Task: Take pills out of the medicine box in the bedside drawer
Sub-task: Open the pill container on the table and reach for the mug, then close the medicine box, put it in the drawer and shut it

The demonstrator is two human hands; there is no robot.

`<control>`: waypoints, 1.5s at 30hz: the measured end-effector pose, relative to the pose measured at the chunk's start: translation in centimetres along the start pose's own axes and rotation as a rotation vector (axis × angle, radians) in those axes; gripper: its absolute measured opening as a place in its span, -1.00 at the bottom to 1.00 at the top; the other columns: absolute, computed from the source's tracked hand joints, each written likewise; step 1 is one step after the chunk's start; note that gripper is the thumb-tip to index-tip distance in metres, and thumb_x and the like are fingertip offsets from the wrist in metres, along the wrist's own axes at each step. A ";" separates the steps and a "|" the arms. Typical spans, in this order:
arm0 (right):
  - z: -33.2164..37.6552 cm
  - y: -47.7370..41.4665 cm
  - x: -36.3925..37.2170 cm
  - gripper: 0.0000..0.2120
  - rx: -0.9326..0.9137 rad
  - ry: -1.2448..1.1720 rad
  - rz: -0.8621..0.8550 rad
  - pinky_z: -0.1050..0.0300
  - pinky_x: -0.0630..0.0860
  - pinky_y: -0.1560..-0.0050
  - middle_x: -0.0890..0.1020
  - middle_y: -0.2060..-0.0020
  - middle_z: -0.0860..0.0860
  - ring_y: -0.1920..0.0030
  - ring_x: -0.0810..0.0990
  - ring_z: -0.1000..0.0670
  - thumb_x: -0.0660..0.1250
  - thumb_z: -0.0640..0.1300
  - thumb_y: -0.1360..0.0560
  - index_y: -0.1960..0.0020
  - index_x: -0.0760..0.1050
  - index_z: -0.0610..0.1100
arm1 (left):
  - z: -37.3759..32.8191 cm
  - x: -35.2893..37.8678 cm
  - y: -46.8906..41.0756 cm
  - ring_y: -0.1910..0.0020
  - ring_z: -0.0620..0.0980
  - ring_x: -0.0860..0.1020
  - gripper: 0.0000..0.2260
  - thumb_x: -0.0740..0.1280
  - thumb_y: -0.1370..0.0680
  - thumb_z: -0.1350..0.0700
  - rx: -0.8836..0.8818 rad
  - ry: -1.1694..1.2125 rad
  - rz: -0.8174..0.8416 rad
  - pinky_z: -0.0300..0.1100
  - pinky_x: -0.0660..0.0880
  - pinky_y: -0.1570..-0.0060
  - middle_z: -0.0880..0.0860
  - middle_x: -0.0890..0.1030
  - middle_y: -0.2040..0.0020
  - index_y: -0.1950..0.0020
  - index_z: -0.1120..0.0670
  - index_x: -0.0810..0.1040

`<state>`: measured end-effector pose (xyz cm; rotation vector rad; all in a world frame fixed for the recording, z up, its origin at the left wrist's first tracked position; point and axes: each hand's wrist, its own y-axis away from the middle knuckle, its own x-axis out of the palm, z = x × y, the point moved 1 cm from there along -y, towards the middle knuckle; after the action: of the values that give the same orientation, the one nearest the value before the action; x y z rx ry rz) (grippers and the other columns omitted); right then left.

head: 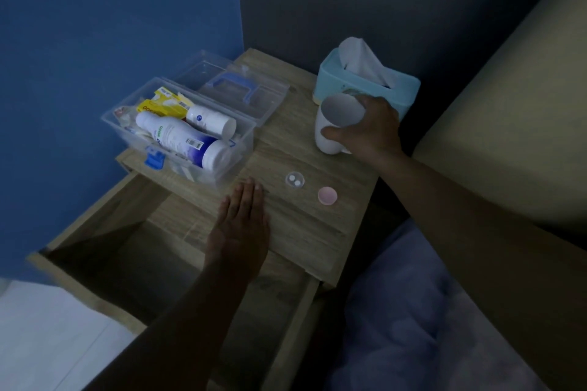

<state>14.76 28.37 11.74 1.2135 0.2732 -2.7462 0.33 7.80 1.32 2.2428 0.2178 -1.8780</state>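
A clear plastic medicine box (246, 140) stands open on the bedside table's left side, its lid (235, 82) folded back. Inside lie two white bottles (181, 140) and a yellow packet (158, 108). Right of the box a small clear cap (295, 180) holds two white pills, and a pink round lid (327, 195) lies beside it. My left hand (241, 222) rests flat on the tabletop, fingers together, holding nothing. My right hand (365, 127) grips a white cup (330, 127), tilted, in front of the tissue box.
A light blue tissue box (368, 82) sits at the table's back right. The wooden drawer (104, 251) below the tabletop (305, 232) is pulled out toward me. A blue wall is on the left, a beige bed edge (508, 105) and bedding on the right.
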 end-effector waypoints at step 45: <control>10.2 7.3 7.8 -0.47 -0.101 -0.289 0.224 0.24 0.33 -0.13 0.41 -0.45 -0.07 -0.41 0.43 -0.03 0.29 -0.08 -0.57 -0.51 0.30 -0.09 | 10.8 -9.7 2.3 -0.57 0.06 0.08 -0.33 0.21 -0.54 0.27 -0.362 0.399 -0.313 0.02 0.15 -0.50 0.08 0.07 -0.61 -0.59 0.07 -0.01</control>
<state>3.56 18.71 11.90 0.7588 0.2264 -2.6291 -11.14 3.00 9.21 2.3906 0.9374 -1.3412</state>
